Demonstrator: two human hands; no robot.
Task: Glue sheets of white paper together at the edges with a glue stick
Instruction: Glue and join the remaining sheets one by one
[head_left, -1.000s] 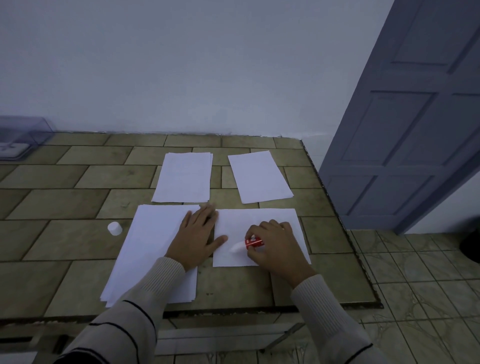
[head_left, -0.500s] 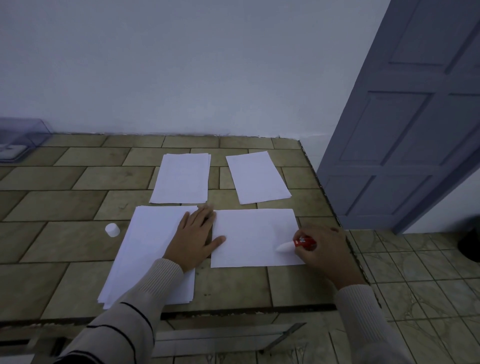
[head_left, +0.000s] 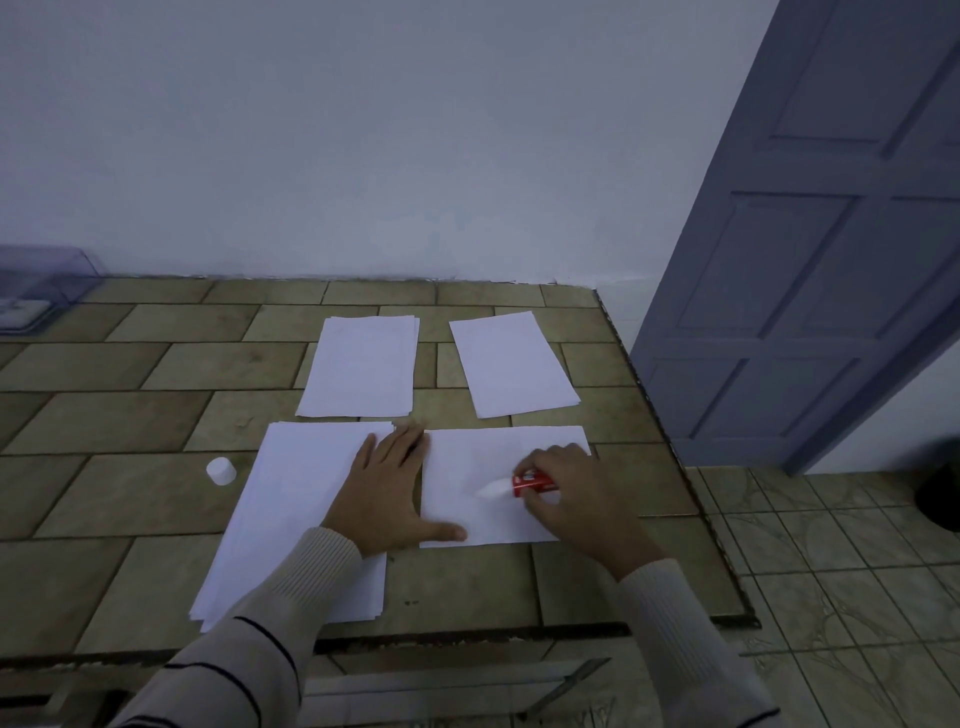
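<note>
Gluing looks under way. The right hand (head_left: 576, 499) has its fingers curled round the uncapped glue stick (head_left: 530, 483), white tip on the sheet (head_left: 467, 462) mid-bench (head_left: 104, 415). The left hand (head_left: 387, 493) lies flat with fingers straight, its thumb pinning the sheet's 9 o'clock edge. The stack (head_left: 296, 499) at 9 o'clock probably remains. The piles (head_left: 361, 366) at 12 o'clock may be finished.

Likely home: olive-tiled counter (head_left: 130, 364) against plain white wall (head_left: 363, 130), grey-blue panelled door (head_left: 831, 260), patterned tiled floor (head_left: 857, 571).
</note>
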